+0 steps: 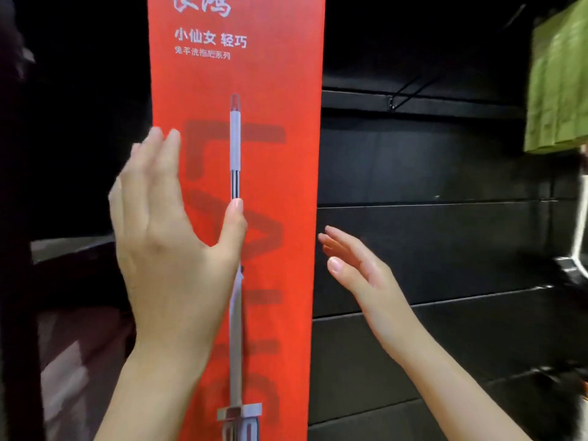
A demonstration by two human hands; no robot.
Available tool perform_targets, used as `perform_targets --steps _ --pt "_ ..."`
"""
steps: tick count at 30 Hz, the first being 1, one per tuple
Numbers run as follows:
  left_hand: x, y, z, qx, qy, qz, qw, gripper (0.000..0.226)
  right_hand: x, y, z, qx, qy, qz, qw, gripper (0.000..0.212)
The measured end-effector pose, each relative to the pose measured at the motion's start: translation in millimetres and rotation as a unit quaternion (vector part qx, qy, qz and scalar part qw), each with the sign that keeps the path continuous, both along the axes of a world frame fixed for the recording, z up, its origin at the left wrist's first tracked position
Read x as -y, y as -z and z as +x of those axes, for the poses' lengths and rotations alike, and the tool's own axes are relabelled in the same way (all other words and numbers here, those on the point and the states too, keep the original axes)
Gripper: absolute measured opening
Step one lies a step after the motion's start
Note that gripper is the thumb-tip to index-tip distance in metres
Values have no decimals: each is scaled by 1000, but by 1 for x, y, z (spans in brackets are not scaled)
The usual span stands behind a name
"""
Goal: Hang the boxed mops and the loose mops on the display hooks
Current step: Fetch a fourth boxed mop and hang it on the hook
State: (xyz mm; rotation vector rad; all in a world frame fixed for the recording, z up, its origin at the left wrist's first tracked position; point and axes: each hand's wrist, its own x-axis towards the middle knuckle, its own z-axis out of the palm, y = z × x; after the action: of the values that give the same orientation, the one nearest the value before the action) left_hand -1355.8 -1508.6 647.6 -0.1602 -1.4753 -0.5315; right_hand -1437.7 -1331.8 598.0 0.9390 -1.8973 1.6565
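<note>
A tall red mop box point(273, 154), printed with white characters and a picture of a grey mop, stands upright against the black display wall point(429, 249); its top runs out of view. My left hand point(168, 243) is raised flat at the box's left edge, fingers straight, thumb lying on the printed front. My right hand point(359, 268) is open beside the box's right edge, fingertips close to it; contact cannot be made out. A black display hook point(404, 93) juts from the wall rail to the upper right, bare.
A green packaged item point(556, 84) hangs at the upper right. Black and white objects point(572, 268) sit at the right edge. To the left is a dark gap with a blurred floor point(73, 345) beyond.
</note>
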Motion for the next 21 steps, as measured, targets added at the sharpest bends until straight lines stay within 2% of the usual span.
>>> perform_targets --steps 2,5,8,10,15,19,21 --pt "-33 7 -3 -28 29 -80 996 56 -27 13 6 1 66 21 998 47" --pt "-91 25 -14 15 146 -163 976 53 -80 36 21 2 193 54 980 45" --pt "-155 57 -27 130 239 -225 935 55 -146 64 50 12 325 86 942 47" --pt "-198 83 -32 230 291 -262 891 55 -191 85 79 33 413 121 902 47" --pt "-314 177 -18 447 436 -314 715 56 -297 150 185 154 560 179 794 50" --pt "-407 247 29 575 540 -302 536 55 -364 212 300 275 633 144 709 48" --pt "-453 276 63 601 564 -319 467 53 -392 247 359 339 653 102 669 49"
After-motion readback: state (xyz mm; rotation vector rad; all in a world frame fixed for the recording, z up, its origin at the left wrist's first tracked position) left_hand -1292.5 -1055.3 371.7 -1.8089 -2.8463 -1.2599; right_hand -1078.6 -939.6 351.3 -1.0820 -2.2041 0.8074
